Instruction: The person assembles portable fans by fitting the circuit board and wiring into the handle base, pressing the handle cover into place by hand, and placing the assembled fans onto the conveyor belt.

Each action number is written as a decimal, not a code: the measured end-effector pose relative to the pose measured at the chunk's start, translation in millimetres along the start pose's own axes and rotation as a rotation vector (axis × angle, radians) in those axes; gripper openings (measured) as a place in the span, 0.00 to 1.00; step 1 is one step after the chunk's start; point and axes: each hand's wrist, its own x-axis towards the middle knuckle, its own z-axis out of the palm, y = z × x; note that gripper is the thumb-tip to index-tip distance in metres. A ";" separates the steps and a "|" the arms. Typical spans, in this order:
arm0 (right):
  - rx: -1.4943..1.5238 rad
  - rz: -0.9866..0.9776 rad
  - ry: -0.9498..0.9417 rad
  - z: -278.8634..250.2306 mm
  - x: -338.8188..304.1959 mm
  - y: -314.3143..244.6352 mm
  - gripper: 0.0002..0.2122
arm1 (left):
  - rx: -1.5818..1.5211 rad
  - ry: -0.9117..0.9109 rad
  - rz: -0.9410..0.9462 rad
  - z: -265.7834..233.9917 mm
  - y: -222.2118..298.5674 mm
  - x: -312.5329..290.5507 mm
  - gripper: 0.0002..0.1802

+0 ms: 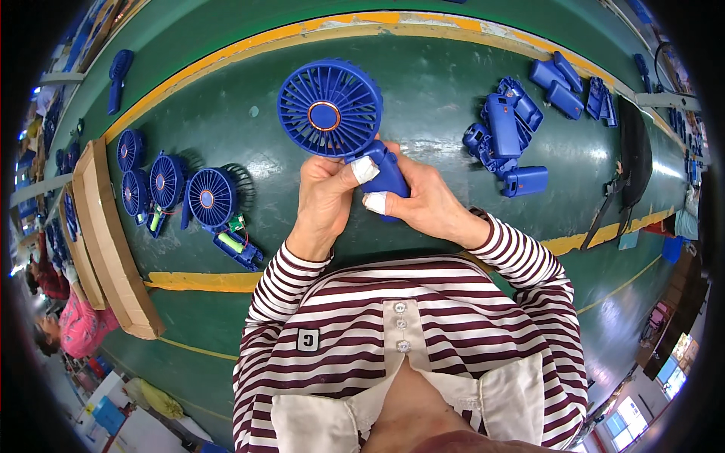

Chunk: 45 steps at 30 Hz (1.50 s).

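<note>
A blue handheld fan with a round slatted head and an orange ring is held up over the green table. My left hand is closed around the neck of the fan, its taped thumb pressed on the top of the handle. Around the lower handle, my right hand is closed too, with its own taped thumb lying across the blue casing. Both hands grip the one fan, and their palms hide part of the handle. Bits of white tape cover both thumb tips.
Left on the green table lie several fan heads, some with open handles showing green batteries. Blue handle casings are heaped at right, near a black bag. A cardboard tray borders the left; a person in pink is beyond.
</note>
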 end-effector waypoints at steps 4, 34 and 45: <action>-0.009 -0.007 0.115 5.8 1.3 8.1 0.20 | -0.066 0.062 -0.038 9.9 -0.2 -1.6 0.17; 0.192 0.058 0.022 -38.1 6.0 -22.6 0.21 | 0.270 0.166 0.064 -2.8 -6.2 -7.3 0.24; -0.961 -0.475 0.489 -42.9 180.0 -51.3 0.22 | 0.703 0.133 0.150 -11.8 -28.0 -11.5 0.15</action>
